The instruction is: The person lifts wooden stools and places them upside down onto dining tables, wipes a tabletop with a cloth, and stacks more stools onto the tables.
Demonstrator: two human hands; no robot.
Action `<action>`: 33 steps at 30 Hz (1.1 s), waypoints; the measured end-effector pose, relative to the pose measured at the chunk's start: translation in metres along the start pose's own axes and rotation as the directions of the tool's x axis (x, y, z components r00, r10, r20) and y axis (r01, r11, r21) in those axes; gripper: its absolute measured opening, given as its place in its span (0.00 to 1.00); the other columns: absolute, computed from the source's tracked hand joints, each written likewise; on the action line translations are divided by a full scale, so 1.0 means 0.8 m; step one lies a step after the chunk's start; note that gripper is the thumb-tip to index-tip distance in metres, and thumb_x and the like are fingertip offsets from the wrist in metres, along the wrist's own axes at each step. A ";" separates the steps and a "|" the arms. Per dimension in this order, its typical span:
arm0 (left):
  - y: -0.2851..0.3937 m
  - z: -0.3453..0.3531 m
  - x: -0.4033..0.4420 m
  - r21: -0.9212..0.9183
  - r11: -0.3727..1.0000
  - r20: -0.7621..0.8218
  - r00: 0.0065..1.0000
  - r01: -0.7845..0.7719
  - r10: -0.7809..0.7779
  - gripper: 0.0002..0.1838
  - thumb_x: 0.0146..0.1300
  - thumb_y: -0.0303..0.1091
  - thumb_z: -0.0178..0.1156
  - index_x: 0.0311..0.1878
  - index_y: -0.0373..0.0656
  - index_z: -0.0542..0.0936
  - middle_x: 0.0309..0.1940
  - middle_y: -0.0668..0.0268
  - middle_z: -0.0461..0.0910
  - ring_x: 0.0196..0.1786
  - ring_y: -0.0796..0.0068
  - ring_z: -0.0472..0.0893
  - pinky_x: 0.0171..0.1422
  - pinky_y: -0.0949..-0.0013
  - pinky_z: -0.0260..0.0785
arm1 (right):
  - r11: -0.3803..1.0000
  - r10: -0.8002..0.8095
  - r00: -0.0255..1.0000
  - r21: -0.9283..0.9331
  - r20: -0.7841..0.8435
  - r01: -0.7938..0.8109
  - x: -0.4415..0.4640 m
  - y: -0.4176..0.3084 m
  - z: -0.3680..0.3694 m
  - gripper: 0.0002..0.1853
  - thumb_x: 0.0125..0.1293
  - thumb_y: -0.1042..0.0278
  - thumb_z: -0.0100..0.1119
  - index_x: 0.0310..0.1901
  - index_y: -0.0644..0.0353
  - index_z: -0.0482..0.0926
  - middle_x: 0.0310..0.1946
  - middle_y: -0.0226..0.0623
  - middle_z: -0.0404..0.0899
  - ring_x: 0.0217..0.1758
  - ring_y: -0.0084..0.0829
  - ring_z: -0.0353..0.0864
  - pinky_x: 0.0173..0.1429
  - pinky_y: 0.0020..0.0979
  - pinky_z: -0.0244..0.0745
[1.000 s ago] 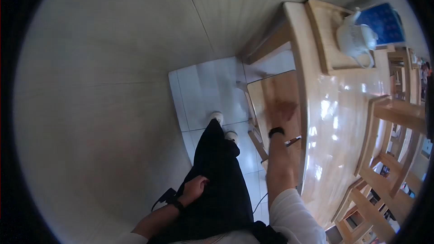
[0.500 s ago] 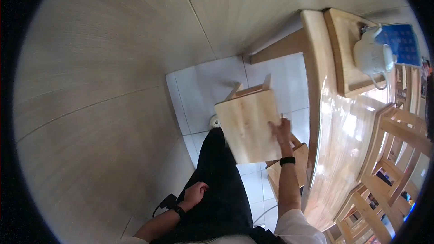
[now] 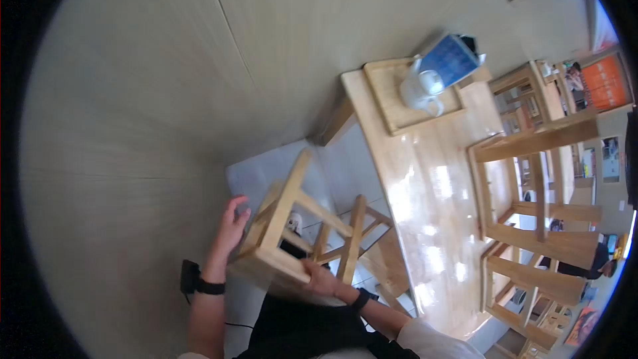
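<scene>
Beige wall panelling [image 3: 133, 93] is rising along one end of a glossy wooden table [image 3: 432, 159], my landmark here. Beside that table's near edge, between it and the person's body, a wooden stool [image 3: 278, 216] is hanging tipped over, seat toward the body. Its legs are pointing forward, running roughly alongside the table's edge. The right hand [image 3: 321, 278] is grasping the seat's rim on the stool's table side, so the right arm is the one nearer the table. The left hand [image 3: 232, 227] is holding nothing, fingers parted, just off the stool's side away from the table; I can't tell whether it is touching. Counting up: one stool is being held, one lower stool [image 3: 389, 262] is sitting partly under the table's near edge, and two far stools [image 3: 492, 153] are showing at its far side. One tray [image 3: 385, 103], one white teapot [image 3: 415, 93] and one blue box [image 3: 448, 60] are occupying the table's wall end.
</scene>
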State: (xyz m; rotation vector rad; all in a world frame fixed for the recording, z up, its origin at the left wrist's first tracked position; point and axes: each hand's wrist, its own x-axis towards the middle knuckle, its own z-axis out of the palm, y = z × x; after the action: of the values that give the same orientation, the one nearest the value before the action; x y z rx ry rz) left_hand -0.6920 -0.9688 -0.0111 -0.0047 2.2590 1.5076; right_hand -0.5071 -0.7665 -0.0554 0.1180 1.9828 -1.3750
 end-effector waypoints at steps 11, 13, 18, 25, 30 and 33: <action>0.138 -0.049 -0.056 -0.621 0.697 0.244 0.933 0.359 -0.264 0.22 0.57 0.51 0.53 0.43 0.40 0.70 0.24 0.62 0.74 0.25 0.70 0.76 0.33 0.69 0.72 | 0.736 -0.652 0.742 -0.105 0.155 0.668 -0.187 -0.104 -0.003 0.21 0.56 0.63 0.54 0.50 0.62 0.65 0.39 0.47 0.72 0.45 0.47 0.73 0.47 0.41 0.69; 0.178 -0.053 -0.087 -0.583 0.788 0.058 0.978 0.197 -0.202 0.19 0.57 0.49 0.53 0.40 0.41 0.70 0.20 0.66 0.71 0.20 0.75 0.73 0.27 0.72 0.70 | 0.713 -0.669 0.727 -0.139 0.158 0.687 -0.193 -0.089 0.006 0.19 0.56 0.65 0.51 0.48 0.61 0.66 0.40 0.47 0.72 0.45 0.47 0.73 0.47 0.42 0.69; 0.289 -0.044 -0.187 -0.546 0.835 -0.093 0.995 -0.071 0.024 0.18 0.56 0.45 0.53 0.42 0.41 0.69 0.19 0.67 0.70 0.19 0.78 0.71 0.23 0.76 0.67 | 0.688 -0.689 0.714 -0.199 0.125 0.698 -0.236 -0.105 0.007 0.13 0.57 0.67 0.47 0.44 0.59 0.67 0.39 0.46 0.73 0.47 0.45 0.73 0.48 0.41 0.69; 0.380 0.000 -0.254 -0.423 0.790 -0.129 0.893 -0.443 0.431 0.25 0.53 0.46 0.55 0.46 0.37 0.66 0.19 0.65 0.69 0.18 0.77 0.71 0.22 0.77 0.67 | 0.664 -0.733 0.679 -0.182 0.031 0.725 -0.292 -0.126 -0.028 0.13 0.54 0.65 0.51 0.41 0.59 0.69 0.36 0.41 0.73 0.42 0.43 0.73 0.41 0.39 0.68; 0.427 0.042 -0.283 -0.474 0.699 -0.016 0.799 -0.536 0.601 0.28 0.49 0.47 0.59 0.46 0.34 0.65 0.20 0.62 0.69 0.19 0.76 0.72 0.23 0.77 0.67 | 0.663 -0.735 0.673 -0.299 -0.082 0.687 -0.318 -0.127 -0.036 0.13 0.56 0.61 0.54 0.38 0.59 0.69 0.34 0.41 0.72 0.41 0.43 0.73 0.40 0.38 0.68; 0.441 0.054 -0.287 -0.558 0.649 0.130 0.718 -0.517 0.684 0.31 0.46 0.45 0.63 0.47 0.34 0.65 0.21 0.61 0.70 0.20 0.73 0.74 0.24 0.76 0.69 | 0.742 -0.657 0.735 -0.316 -0.169 0.591 -0.331 -0.131 -0.047 0.15 0.57 0.56 0.55 0.38 0.59 0.70 0.34 0.41 0.72 0.41 0.43 0.73 0.39 0.38 0.68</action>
State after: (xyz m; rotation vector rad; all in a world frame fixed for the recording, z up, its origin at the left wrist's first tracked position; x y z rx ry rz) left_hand -0.5502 -0.8373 0.3654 0.8943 1.6033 2.1897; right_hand -0.3756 -0.6981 0.1906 -0.5725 2.5492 -1.5592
